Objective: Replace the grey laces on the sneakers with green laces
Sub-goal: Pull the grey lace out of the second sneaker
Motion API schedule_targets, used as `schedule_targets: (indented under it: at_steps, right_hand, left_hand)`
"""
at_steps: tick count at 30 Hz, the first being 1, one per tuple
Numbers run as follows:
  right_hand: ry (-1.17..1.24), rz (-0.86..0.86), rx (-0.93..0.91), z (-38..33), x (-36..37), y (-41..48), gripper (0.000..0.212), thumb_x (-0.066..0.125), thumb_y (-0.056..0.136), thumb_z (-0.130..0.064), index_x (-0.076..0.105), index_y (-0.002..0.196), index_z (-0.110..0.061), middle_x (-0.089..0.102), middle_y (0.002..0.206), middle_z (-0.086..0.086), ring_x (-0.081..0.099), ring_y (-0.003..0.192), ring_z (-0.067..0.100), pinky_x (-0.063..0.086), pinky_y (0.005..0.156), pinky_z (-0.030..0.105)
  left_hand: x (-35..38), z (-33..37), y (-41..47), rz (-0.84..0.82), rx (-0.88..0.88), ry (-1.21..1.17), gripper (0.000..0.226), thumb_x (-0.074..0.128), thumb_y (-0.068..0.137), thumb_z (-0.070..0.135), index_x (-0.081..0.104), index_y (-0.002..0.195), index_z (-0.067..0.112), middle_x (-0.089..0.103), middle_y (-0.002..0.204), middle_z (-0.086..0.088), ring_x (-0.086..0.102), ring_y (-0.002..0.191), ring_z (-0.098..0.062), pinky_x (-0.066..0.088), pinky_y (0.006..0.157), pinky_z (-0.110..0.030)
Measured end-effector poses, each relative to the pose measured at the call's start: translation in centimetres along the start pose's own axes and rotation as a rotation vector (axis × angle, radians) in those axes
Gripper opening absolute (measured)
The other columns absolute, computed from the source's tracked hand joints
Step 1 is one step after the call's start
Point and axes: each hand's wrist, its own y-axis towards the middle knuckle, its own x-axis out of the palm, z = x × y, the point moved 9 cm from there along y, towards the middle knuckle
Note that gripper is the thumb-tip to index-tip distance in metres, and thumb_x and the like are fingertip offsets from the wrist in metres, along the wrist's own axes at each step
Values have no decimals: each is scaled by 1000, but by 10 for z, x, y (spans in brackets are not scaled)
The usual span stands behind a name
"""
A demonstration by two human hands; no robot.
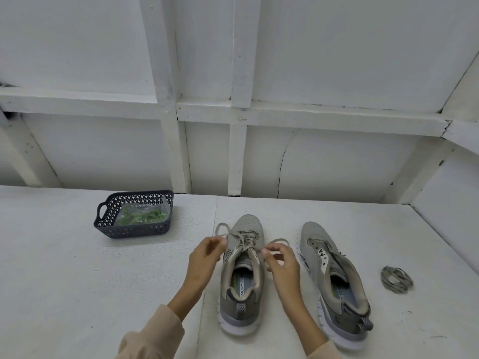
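Two grey sneakers stand toe-away on the white table. The left sneaker (243, 275) still carries its grey lace (245, 239), with loose loops out to both sides. My left hand (206, 257) pinches the left lace end beside the eyelets. My right hand (278, 263) pinches the right lace end close to the tongue. The right sneaker (334, 283) has bare eyelets and leans to the right. A coiled grey lace (396, 278) lies on the table to its right. Green laces in a clear bag (141, 216) sit inside a dark basket (134, 230).
The basket stands at the back left of the table (64, 268). A white panelled wall (233, 151) rises right behind the table, and a side wall closes in at the far right.
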Motion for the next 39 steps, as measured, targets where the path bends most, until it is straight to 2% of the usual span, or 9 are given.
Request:
schedule_targets:
  at_steps: [4,7,10,14,20,22,31,34,39]
  right_hand:
    - [-140,-187,-14,-12,13,14,5,72,86,-22,74,82,-20,70,74,-7,59,66,-1,47,65,23]
    - [-168,-263,-59,-28,20,23,6,72,85,-15,75,88,-20,70,79,-11,61,71,-6,47,70,17]
    - [-176,-347,-35,-36,27,27,14,72,85,-9,76,97,-14,70,79,-8,61,64,-6,45,61,12]
    - [-188,-355,-14,-39,20,32,8,76,81,-13,78,83,-20,72,71,2,62,63,15,51,57,28]
    - [-677,-463,-145,-56,37,31,6,64,85,-28,66,79,-29,69,83,-11,60,72,7,48,72,28]
    - [-796,-483,-193,-64,43,31,6,57,86,-28,59,82,-24,66,88,-8,55,75,10,43,71,31]
    - [-334,-544,5,-46,36,36,12,65,90,-18,69,87,-7,64,74,4,57,65,13,46,51,22]
    - [-410,-553,-54,-46,35,39,14,69,86,-18,71,85,-4,69,79,13,60,64,16,51,54,29]
    - [-653,-502,-140,-48,36,49,14,59,87,-26,63,88,-13,67,88,-1,62,75,23,52,71,40]
  left_hand:
    - [30,-11,-17,-191,98,197,54,65,80,54,60,126,25,63,123,13,58,115,-1,46,100,-26]
    - [36,-11,-23,-184,133,214,54,56,84,50,54,132,27,59,128,14,54,120,-1,43,105,-27]
    - [34,-11,-20,-191,132,250,51,58,92,43,52,139,23,57,135,11,51,125,-5,41,109,-30]
    - [32,-10,-21,-167,144,270,57,56,88,50,53,138,22,59,133,11,53,122,-3,43,107,-31]
    - [34,-11,-21,-150,164,293,41,56,98,31,53,137,22,58,131,13,52,122,-3,40,103,-18]
    - [34,-9,-22,-153,168,302,40,54,98,29,53,138,24,59,131,13,53,121,-2,42,104,-22]
    - [35,-8,-22,-150,194,358,52,45,90,47,53,139,28,57,134,15,52,123,-3,42,106,-28]
    - [34,-10,-22,-131,199,346,44,49,95,41,53,138,28,58,132,15,53,122,-3,43,105,-27]
    - [35,-7,-22,-145,224,390,40,47,97,40,54,135,32,57,124,26,54,114,3,40,94,-9]
